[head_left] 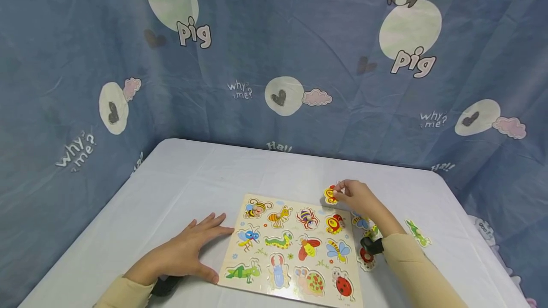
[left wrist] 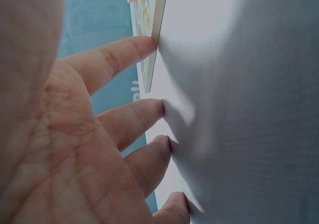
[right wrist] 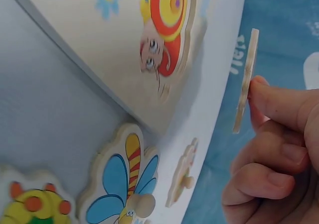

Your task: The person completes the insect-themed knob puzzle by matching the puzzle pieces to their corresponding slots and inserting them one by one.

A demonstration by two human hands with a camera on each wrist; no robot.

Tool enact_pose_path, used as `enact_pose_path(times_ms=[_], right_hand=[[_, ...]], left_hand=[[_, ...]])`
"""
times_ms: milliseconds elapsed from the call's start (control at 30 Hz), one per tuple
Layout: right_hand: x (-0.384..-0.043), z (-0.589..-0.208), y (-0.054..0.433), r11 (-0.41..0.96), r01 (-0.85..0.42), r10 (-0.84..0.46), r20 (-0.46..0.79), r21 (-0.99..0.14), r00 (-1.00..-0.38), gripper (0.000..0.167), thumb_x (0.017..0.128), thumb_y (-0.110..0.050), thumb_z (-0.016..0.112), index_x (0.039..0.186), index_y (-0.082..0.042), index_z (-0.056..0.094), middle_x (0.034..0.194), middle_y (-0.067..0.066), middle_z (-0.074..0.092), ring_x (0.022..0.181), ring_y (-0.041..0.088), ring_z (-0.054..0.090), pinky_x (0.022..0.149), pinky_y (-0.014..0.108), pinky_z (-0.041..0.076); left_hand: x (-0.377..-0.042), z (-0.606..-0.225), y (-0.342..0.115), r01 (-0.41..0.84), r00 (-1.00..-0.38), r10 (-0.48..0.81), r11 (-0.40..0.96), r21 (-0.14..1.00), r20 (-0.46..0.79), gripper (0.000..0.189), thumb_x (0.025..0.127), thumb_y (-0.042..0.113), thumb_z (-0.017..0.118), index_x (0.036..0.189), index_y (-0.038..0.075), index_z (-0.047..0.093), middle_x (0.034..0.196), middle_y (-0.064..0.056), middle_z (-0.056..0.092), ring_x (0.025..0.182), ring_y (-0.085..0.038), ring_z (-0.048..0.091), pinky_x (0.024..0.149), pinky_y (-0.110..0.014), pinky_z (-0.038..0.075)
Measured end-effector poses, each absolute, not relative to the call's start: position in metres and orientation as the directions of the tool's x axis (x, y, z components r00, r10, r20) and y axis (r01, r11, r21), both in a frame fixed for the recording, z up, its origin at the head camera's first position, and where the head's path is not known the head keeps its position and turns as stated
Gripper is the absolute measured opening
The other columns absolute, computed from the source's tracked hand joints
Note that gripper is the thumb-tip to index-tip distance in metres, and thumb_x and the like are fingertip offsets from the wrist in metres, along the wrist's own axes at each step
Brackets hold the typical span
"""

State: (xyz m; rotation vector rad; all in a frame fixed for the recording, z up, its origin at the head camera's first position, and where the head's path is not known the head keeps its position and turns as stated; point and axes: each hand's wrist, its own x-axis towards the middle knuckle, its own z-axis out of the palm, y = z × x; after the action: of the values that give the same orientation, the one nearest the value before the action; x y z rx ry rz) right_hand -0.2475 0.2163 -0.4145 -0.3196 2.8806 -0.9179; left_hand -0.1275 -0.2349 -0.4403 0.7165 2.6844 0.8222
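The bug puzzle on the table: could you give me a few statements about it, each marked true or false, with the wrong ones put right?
1. The right grip pinches a red-and-yellow piece. True.
2. The left grip pinches another piece. False: its fingers are spread at the left edge of the board.
3. The dragonfly piece has a round knob. True.
4. The loose grasshopper piece lies left of the board. False: it lies to the right.

Soft, even light in head view, white glare on table (left wrist: pixel 202 7) beside edge of board (left wrist: pixel 160 12), shadows from fingers (left wrist: pixel 142 117) in left-wrist view, slight softness in right-wrist view
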Motion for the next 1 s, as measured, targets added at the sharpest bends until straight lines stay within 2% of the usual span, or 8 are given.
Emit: enact_pose_path(times_ms=[300,567,1000], right_hand=[[-0.219,-0.415,0.219,0.788,-0.182,-0.247,-0.031,-0.588,-0.969,0.015,0.105,-0.018,0.07,0.108,-0.003,0.068,0.07,0.001,0.045,0.062,0.016,0.04,0.056,0.028,0.036],[-0.198,-0.421,0.218,0.788,-0.135,-0.222,-0.073,-0.601,-0.972,0.013,0.104,-0.02,0.072,0.105,-0.007,0.068,0.071,0.001,0.047,0.062,0.016,0.042,0.053,0.026,0.035],[-0.188,-0.433,0.219,0.78,-0.109,-0.21,-0.094,-0.617,-0.973,0.013,0.101,-0.019,0.075,0.101,-0.008,0.069,0.071,0.001,0.049,0.065,0.016,0.046,0.054,0.026,0.037]], left_hand=[[-0.127,-0.44,-0.234,0.378,-0.852,0.516,0.721,0.58,-0.086,0.107,0.06,0.052,0.1,0.155,0.023,0.057,0.175,-0.021,0.033,0.162,-0.054,0.023,0.122,-0.085,0.014],[-0.127,-0.441,-0.234,0.369,-0.858,0.506,0.729,0.576,-0.091,0.107,0.06,0.052,0.101,0.154,0.025,0.058,0.175,-0.019,0.034,0.163,-0.052,0.023,0.123,-0.084,0.014],[-0.127,-0.442,-0.234,0.37,-0.856,0.509,0.725,0.581,-0.089,0.107,0.06,0.051,0.101,0.154,0.024,0.058,0.175,-0.02,0.034,0.163,-0.053,0.022,0.122,-0.085,0.013]])
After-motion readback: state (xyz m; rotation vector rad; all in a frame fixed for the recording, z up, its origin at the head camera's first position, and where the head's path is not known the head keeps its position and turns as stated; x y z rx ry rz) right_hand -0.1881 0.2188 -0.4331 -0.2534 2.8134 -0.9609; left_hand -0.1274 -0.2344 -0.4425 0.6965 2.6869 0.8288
